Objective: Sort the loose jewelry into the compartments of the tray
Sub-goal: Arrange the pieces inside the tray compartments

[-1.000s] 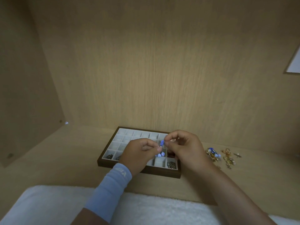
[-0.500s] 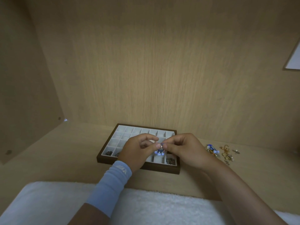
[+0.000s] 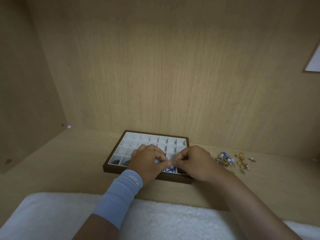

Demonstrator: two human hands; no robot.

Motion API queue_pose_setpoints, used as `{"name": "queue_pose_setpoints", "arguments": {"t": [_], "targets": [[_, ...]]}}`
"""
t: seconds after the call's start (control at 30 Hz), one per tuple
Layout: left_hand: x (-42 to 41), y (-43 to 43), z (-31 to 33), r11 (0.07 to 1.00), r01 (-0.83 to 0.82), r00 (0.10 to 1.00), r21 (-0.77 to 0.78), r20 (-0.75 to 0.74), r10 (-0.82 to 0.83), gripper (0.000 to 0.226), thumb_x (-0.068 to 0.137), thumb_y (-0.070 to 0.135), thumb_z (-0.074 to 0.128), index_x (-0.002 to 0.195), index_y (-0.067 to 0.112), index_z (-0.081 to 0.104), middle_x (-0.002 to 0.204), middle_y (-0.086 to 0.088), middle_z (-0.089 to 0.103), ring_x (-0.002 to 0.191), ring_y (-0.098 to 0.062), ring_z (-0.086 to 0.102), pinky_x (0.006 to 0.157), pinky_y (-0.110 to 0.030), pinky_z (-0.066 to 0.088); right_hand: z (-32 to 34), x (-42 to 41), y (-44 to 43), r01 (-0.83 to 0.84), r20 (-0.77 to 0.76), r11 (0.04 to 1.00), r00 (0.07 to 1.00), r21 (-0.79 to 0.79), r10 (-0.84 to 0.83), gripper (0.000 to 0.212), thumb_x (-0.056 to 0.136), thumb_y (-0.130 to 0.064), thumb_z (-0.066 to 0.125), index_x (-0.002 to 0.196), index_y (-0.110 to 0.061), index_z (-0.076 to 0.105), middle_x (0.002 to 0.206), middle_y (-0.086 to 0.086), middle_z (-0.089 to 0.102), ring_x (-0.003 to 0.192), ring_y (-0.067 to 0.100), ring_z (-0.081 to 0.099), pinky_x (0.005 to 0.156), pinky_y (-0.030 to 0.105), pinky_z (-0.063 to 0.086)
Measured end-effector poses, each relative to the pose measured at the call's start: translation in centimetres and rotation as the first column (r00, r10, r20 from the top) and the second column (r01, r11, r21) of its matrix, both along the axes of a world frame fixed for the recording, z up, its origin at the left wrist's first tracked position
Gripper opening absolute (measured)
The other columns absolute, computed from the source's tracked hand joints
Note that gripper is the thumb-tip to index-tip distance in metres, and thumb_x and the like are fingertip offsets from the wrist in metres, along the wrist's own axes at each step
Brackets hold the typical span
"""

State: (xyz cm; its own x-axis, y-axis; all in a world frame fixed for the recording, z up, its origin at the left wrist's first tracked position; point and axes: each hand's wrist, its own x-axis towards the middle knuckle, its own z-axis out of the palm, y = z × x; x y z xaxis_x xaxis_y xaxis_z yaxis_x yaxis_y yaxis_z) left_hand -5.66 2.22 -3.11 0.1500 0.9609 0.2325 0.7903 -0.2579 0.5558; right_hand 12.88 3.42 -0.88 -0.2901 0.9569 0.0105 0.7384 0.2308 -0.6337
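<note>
A dark wood tray (image 3: 113,166) with white compartments lies on the wooden surface. My left hand (image 3: 147,161) and my right hand (image 3: 194,161) meet over its front row, both pinching a small blue beaded jewelry piece (image 3: 170,168) that hangs into a front compartment. Dark pieces sit in the front left compartments (image 3: 116,161) and one at the front right (image 3: 181,171), partly hidden by my right hand. Loose jewelry (image 3: 225,159) of blue and gold pieces lies on the surface to the right of the tray.
Gold pieces (image 3: 241,163) and a small silver piece (image 3: 252,159) lie further right. A wooden back wall rises just behind the tray and a side panel (image 3: 26,101) stands at the left. A white fluffy cloth (image 3: 164,220) covers the near edge.
Both hands have dropped lower with the blue piece, from above the tray's middle down to its front row. The piece now reaches into a front compartment.
</note>
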Motion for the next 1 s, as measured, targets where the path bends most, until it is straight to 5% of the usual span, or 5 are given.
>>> {"name": "queue_pose_setpoints", "arguments": {"t": [0.23,0.43,0.67,0.87,1.0], "targets": [[0.2,0.2,-0.3,0.999,0.004,0.999,0.042,-0.041,-0.002,0.009,0.084,0.049,0.063,0.078,0.043,0.063,0.102,0.021,0.060,0.104,-0.007,0.046,0.101,-0.038,0.033,-0.2,-0.1,0.1,0.050,0.032,0.997,0.998,0.064,-0.052,0.012,0.082,-0.035,0.075,0.071,-0.029,0.075,0.057,-0.022,0.064,0.057,-0.005,0.057,0.057,0.019,0.042],[-0.8,0.2,0.0,0.990,0.079,0.996,0.118,-0.050,-0.073,0.003,0.088,0.039,0.061,0.087,0.042,0.062,0.097,0.022,0.060,0.097,-0.005,0.046,0.096,-0.036,0.037,0.3,-0.6,-0.2,-0.014,0.205,0.969,0.978,0.248,-0.039,0.008,0.082,-0.039,0.073,0.078,-0.032,0.074,0.068,-0.018,0.062,0.068,-0.001,0.057,0.057,0.022,0.040],[-0.9,0.0,-0.1,0.986,0.157,0.968,0.059,-0.207,-0.141,0.021,0.093,0.040,0.054,0.107,0.041,0.070,0.110,0.018,0.062,0.105,-0.006,0.043,0.096,-0.032,0.039,0.8,-0.2,-0.7,-0.173,0.303,0.968,0.946,0.184,0.111,0.015,0.090,-0.034,0.062,0.089,-0.034,0.077,0.079,-0.017,0.057,0.078,0.001,0.055,0.058,0.016,0.037],[-0.2,-0.2,-0.2,0.989,0.078,0.991,0.125,-0.115,-0.064,0.010,0.087,0.044,0.061,0.094,0.040,0.066,0.100,0.020,0.061,0.099,-0.005,0.045,0.092,-0.033,0.041,1.1,0.3,-0.3,-0.172,0.271,0.966,0.956,0.193,0.116,0.019,0.089,-0.025,0.060,0.095,-0.035,0.075,0.080,-0.020,0.053,0.082,0.003,0.054,0.070,0.025,0.043],[0.4,0.0,-0.1,0.999,0.009,0.998,0.032,-0.068,-0.007,0.007,0.080,0.043,0.066,0.084,0.038,0.063,0.096,0.019,0.059,0.101,-0.008,0.045,0.095,-0.033,0.035,1.0,0.3,-0.6,-0.201,0.281,0.965,0.948,0.168,0.149,0.021,0.088,-0.027,0.060,0.097,-0.038,0.075,0.090,-0.015,0.060,0.087,0.006,0.057,0.073,0.025,0.046]]}}
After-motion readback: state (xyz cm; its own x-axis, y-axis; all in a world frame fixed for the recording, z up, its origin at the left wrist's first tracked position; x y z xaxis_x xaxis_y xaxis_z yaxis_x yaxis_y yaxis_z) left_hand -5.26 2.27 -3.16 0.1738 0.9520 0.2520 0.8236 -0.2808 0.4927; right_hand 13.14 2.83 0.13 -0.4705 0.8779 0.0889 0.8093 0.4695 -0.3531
